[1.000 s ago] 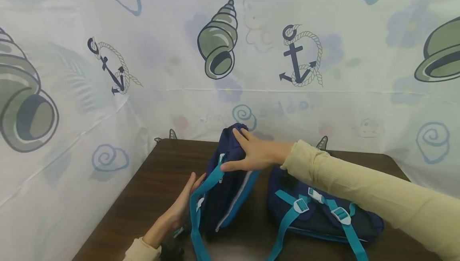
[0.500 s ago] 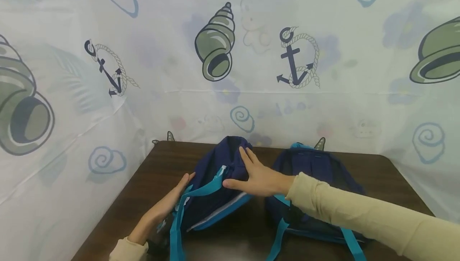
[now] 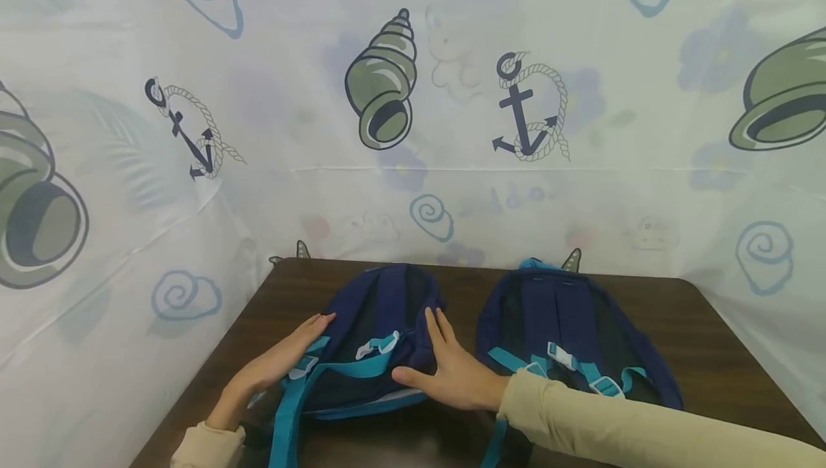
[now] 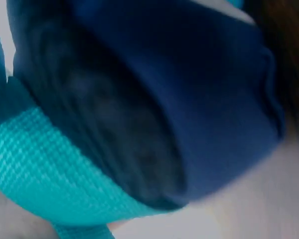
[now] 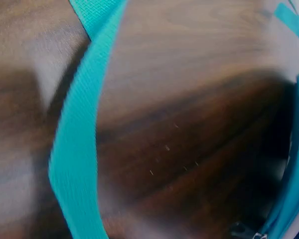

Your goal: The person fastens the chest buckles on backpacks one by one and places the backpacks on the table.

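Observation:
A navy backpack (image 3: 377, 303) with turquoise straps lies on the left half of the table, its strap side up. Along its left edge rests my left hand (image 3: 274, 360), fingers extended, beside a turquoise strap (image 3: 290, 411). My right hand (image 3: 457, 375) touches the backpack's right side with spread, straight fingers. In the left wrist view the backpack's navy fabric (image 4: 214, 99) and a turquoise strap (image 4: 50, 169) fill most of the picture, blurred. The right wrist view shows a loose turquoise strap (image 5: 77, 159) and a blue zipped edge (image 5: 294, 174) at the right.
A second, similar navy backpack (image 3: 558, 303) lies to the right, its lower part hidden behind my right sleeve (image 3: 613, 418). Both are on a dark wooden table (image 3: 729, 353). A patterned curtain (image 3: 477, 217) hangs behind and to the left.
The left backpack has come down from a tilted, raised position to lie on the table. Both hands moved down with it, the left one also leftward. The right backpack now lies spread out toward the back.

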Demonstrator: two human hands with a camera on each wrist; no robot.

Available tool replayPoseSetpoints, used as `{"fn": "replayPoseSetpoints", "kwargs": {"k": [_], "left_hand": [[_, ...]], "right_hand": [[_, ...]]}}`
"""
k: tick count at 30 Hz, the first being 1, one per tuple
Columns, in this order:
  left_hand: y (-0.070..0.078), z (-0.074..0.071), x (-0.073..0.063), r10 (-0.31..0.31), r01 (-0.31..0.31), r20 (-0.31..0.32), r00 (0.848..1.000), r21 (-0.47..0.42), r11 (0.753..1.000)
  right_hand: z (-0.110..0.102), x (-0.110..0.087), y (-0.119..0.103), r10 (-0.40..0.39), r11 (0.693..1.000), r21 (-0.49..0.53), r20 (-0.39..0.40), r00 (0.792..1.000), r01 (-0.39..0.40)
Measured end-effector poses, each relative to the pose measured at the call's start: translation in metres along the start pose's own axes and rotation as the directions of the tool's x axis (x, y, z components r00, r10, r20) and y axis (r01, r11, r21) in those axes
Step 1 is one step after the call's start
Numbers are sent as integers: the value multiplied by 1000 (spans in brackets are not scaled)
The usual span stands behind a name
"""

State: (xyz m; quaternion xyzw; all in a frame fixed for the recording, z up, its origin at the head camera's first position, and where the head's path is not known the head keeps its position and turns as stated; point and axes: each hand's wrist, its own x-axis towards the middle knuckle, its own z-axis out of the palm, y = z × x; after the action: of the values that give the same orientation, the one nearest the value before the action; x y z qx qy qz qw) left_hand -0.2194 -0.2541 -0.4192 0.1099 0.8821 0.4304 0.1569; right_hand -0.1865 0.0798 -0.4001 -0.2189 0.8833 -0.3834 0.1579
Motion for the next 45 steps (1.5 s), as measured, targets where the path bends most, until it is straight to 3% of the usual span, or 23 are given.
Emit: {"fn": "replayPoseSetpoints", "kwargs": {"k": [8, 16, 25, 30, 34, 38, 42, 45], "left_hand": [[-6, -2, 4, -15, 19, -23, 1000, 160, 987], [-6, 4, 4, -104, 121, -68, 992, 323, 939], [-11, 6, 5, -76, 107, -93, 993, 397, 911], [-12, 6, 3, -40, 87, -115, 993, 441, 893], [-10, 5, -1, -12, 78, -147, 989, 458, 885], [-9, 1, -6, 6, 66, -151, 989, 462, 884], [-9, -7, -12, 10, 74, -175, 985, 467, 881], [-12, -11, -18, 7, 82, -186, 982, 465, 881]], "right_hand": [[26, 4, 16, -4, 1000, -23, 50, 999, 6], [44, 11, 26, -37, 998, -50, 63, 997, 40], [46, 15, 30, -58, 988, -142, 39, 998, 63], [34, 23, 29, -46, 972, -233, -45, 998, 34], [25, 32, 26, -108, 962, -267, -152, 982, 64], [23, 44, 16, -239, 929, -329, -180, 954, 170], [26, 60, -1, -406, 846, -428, -131, 904, 318], [32, 73, -13, -466, 774, -508, -54, 883, 377]]}}
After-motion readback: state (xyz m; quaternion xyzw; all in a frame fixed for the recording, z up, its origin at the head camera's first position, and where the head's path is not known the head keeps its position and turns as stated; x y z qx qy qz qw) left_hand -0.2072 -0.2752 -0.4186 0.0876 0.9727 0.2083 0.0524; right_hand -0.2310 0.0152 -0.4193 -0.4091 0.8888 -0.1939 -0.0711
